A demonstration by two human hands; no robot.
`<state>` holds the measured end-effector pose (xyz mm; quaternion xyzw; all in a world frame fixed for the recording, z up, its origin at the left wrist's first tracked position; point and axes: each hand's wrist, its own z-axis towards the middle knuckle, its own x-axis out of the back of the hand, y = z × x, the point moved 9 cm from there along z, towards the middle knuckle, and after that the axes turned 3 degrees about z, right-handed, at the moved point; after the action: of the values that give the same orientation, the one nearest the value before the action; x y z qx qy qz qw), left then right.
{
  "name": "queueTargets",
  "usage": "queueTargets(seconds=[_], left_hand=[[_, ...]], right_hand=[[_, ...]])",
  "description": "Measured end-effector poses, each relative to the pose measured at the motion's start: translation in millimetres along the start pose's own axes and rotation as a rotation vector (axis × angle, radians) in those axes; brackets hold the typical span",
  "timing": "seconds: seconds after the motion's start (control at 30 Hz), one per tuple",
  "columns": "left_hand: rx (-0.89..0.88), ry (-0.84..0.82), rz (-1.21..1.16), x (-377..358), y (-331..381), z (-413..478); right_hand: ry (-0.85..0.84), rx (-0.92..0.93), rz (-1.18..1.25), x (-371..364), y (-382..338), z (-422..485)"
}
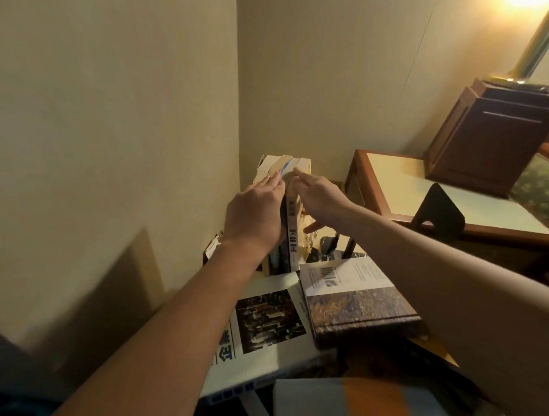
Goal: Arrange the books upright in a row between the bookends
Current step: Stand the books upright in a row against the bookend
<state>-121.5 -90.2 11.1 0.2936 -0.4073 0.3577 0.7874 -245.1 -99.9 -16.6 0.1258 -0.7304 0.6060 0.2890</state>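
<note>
a plain wall (106,121) filled the left side. the left hand (254,212) lay flat against the left side of the upright books (274,167), which stood in the corner by the wall. its fingers ran nearly straight up toward the page tops, pressing rather than curling, and the thumb was hidden. tight against that palm stood a dark book (291,235), upright with its spine toward the camera and pale print running down it. the right hand (316,196) was spread wide on the other side of this book, its fingers stretched to the top edge and its thumb splayed low against the cover. so the dark book sat between the two hands, touching both.

nearer the camera, other books lay flat. a white book (265,321) with a dark photo on its cover lay under the left forearm. a brown book (349,299) showing a barcode overlapped its right edge. at the bottom edge lay an orange book (369,401) with grey bands.

further right a black bookend (437,210) stood on a wood-rimmed table (388,171), well apart from the upright books. behind it on the table sat a dark wooden box (490,141). on the box stood a brass lamp (533,45), lit at the top right corner.
</note>
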Motion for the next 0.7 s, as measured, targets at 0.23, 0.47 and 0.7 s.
queueTargets(seconds=[0.23, 0.47, 0.7], left_hand=[[-0.011, -0.022, -0.021, -4, -3, -1], [-0.073, -0.038, -0.004, -11, 5, -7], [-0.113, -0.162, 0.024, -15, 23, -13]], right_hand=[[0.005, 0.027, 0.031, -5, -1, -7], [0.026, 0.116, 0.017, 0, 13, -18], [0.026, 0.187, -0.038, 14, 24, -44]])
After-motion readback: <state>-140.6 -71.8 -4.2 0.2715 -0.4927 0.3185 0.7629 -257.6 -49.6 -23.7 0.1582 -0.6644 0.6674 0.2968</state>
